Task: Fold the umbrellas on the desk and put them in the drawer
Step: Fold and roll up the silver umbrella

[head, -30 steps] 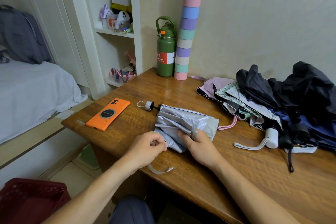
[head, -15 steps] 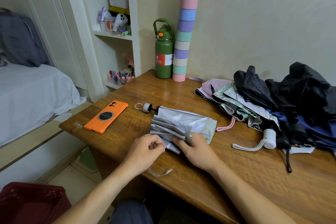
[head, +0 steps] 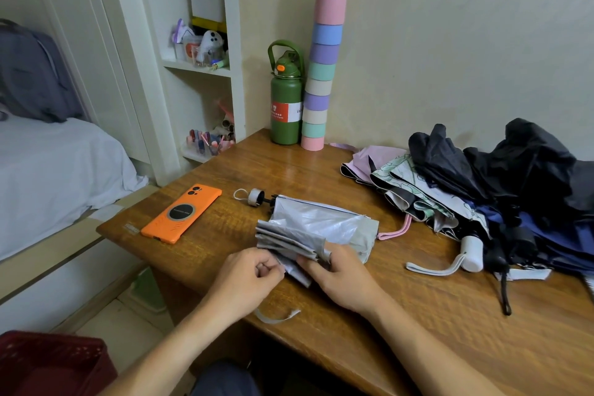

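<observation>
- Far left I see a dark red basket [head: 48, 363] on the floor, a bed with a white sheet [head: 48, 177] above it, grey bag [head: 32, 74] on the bed.
- White shelf unit [head: 205, 67] next, small clutter on its shelves (too small for me to name).
- Wooden desk [head: 418, 315]; orange phone [head: 182, 214] lies flat near its left corner, camera side up.
- Left hand [head: 246, 283] at the front edge: fingers curled, pinching the near-left edge of the silver umbrella [head: 318, 231].
- Silver umbrella lies on the desk, centre-front, collapsed, canopy in loose pleats, not yet wrapped. Its handle [head: 255, 197] with a wrist loop points back-left, toward the phone.
- A grey strap [head: 276, 317] hangs off the desk's front edge below the hands.
- Right hand [head: 340, 276] just beside the left one: fingers curled over the canopy's near folds, gripping the fabric.
- Green bottle [head: 286, 96] stands at the back by the wall, touching a tall stack of pastel cups [head: 323, 74], pink one on top.
- Right side: pile of unfolded umbrellas [head: 482, 189] on the desk, pink, leaf-print, black, navy, all overlapping (I cannot count them surely).
- A white handle [head: 471, 252] with a grey loop pokes out of the pile toward the front; a black strap [head: 505, 292] trails beside it.
- I cannot see a drawer in this view.
</observation>
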